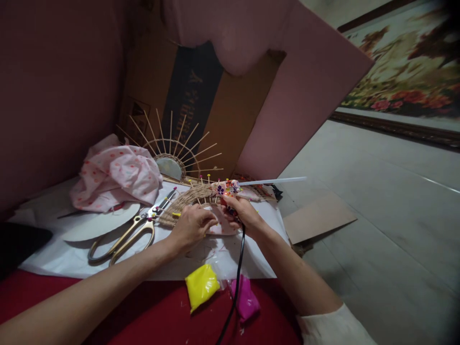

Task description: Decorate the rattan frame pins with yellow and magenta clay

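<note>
My right hand [240, 213] is wrapped round a flower-patterned hot glue gun [225, 188]. A pale glue stick [273, 181] juts from its back, and its black cord [238, 268] hangs below; the nozzle is hidden. My left hand [190, 225] has its fingers pinched together at the edge of a pink dotted cloth piece [223, 221]; the fingertips' exact hold is partly hidden. Behind the hands lies a curved woven twine piece [183, 203] with coloured-head pins stuck along it. Open gold-handled scissors [138, 223] rest left of my left hand.
A crumpled pink dotted cloth [117, 175] and a white disc [104, 223] lie at left. A woven frame with spreading sticks [176, 143] leans on a cardboard box [230, 115]. Yellow [201, 286] and magenta [246, 302] packets lie in front. Brown cardboard [319, 215] is at right.
</note>
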The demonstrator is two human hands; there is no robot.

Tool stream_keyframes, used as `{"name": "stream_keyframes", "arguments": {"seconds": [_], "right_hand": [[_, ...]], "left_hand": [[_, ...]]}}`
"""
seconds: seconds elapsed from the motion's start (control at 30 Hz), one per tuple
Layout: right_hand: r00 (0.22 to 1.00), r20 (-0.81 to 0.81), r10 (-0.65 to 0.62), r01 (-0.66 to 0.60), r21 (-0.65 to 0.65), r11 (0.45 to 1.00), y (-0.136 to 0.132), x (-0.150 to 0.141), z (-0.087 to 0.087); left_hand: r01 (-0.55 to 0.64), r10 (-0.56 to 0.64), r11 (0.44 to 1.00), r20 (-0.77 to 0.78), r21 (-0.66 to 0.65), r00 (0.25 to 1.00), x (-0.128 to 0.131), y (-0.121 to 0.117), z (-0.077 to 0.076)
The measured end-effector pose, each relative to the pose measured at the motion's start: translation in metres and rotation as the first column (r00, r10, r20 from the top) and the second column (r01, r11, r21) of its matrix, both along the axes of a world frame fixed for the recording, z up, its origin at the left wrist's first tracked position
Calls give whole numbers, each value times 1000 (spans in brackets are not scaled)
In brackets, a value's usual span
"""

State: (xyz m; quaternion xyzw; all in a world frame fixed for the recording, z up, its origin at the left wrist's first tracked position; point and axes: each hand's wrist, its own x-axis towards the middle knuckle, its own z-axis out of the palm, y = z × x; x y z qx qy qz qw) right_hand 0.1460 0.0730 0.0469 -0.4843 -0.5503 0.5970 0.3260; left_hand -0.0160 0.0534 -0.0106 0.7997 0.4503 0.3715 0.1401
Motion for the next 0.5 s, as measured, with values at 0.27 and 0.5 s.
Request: {"name": "stream_keyframes", "arguments": {"seconds": [0.27,0.5], "right_hand": [[967,-5,-256,255,121,959,-27,58,-6],[778,493,-390,217,371,903,-54,136,-43]], "left_hand": [[-4,5,1000,70,-16,998,-2,2,0],[-28,49,996,248,-86,967,-1,1,7]]}}
